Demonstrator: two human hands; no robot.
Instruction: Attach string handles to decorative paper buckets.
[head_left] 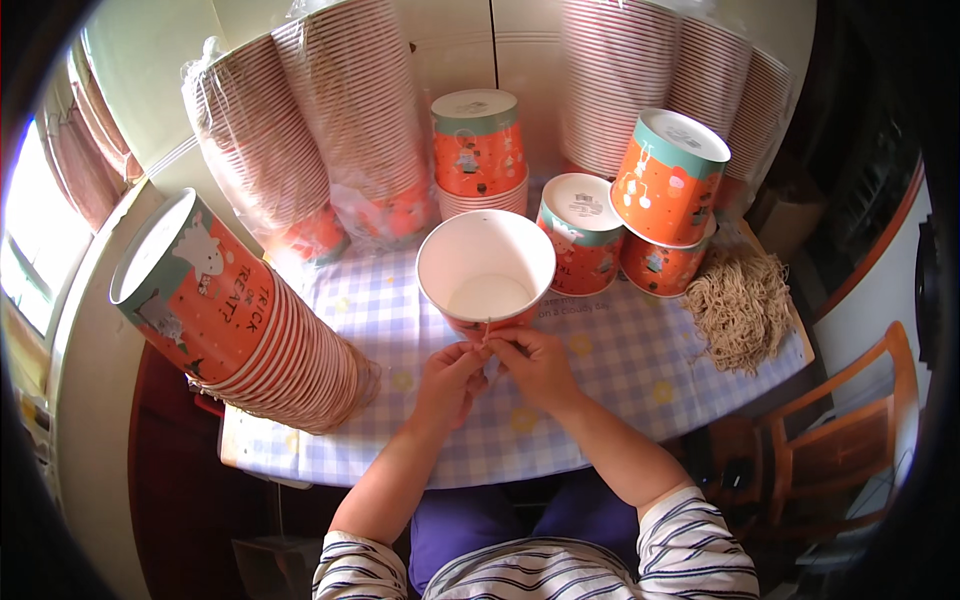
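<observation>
At surface centre, head view: open paper bucket (pixel 486 270) stands upright on the checked cloth surface (pixel 620 350), mouth up, white inside, nothing in it.
Left hand: left hand (pixel 448 383) pinches something small and pale at the bucket's near rim; fingers closed on it, thumb and forefinger tips together.
Right hand: right hand (pixel 537 367) pinches the same spot from the other side, fingertips touching the left's. What is pinched looks like a thin cord or handle end; too small to tell for sure.
Bucket vs hands: bucket sits just beyond both hands, near wall touching the fingertips; hands meet at the rim's closest point, low on the orange wall.
Doing it well (judgement): keep the bucket flat on the surface, work close to the rim hole, don't crush the wall; one hand should steady while the other feeds.
Cord supply: tan cord bundle (pixel 738 300) lies right of the bucket, well apart from the hands.
Stock: nested bucket stack (pixel 240 315) lies on its side to the left; three inverted buckets (pixel 668 178) behind right; wrapped stacks (pixel 330 120) at the back.
</observation>
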